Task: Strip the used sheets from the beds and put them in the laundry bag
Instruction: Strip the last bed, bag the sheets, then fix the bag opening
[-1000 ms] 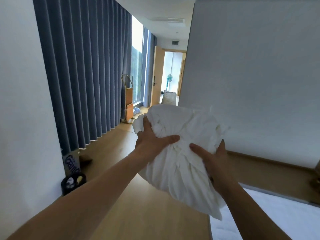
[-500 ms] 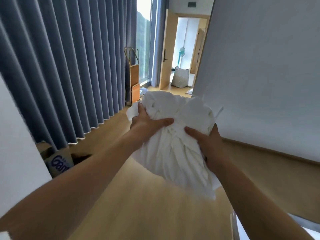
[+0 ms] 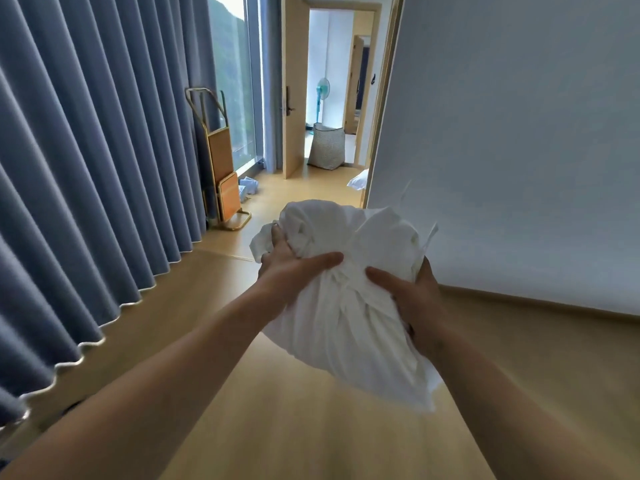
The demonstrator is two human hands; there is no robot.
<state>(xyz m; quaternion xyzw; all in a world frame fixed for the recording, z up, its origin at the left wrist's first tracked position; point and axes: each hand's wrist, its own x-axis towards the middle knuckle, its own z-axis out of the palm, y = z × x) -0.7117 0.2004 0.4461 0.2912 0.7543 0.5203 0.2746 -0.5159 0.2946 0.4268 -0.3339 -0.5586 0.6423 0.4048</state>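
PROGRESS: crumpled white cotton sheet bundle [image 3: 349, 299] is stripped and carried at 12 o'clock, not yet bagged | HANDS: left hand [image 3: 294, 268] and right hand [image 3: 415, 299] grip it, fingers [image 3: 381, 276] dug into the cloth | LEFT: pale woven laundry bag [image 3: 327, 147] stands in the doorway, well apart at 12 o'clock | ROOM: light wood-plank floor [image 3: 311, 427]; pleated grey-blue curtains [image 3: 86, 168] at 10 o'clock; plain white wall [image 3: 519, 133] at 2 o'clock.

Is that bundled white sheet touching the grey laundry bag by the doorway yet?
Apart. The head view shows the bundled white sheet held near the camera, with bare floor before the grey laundry bag.
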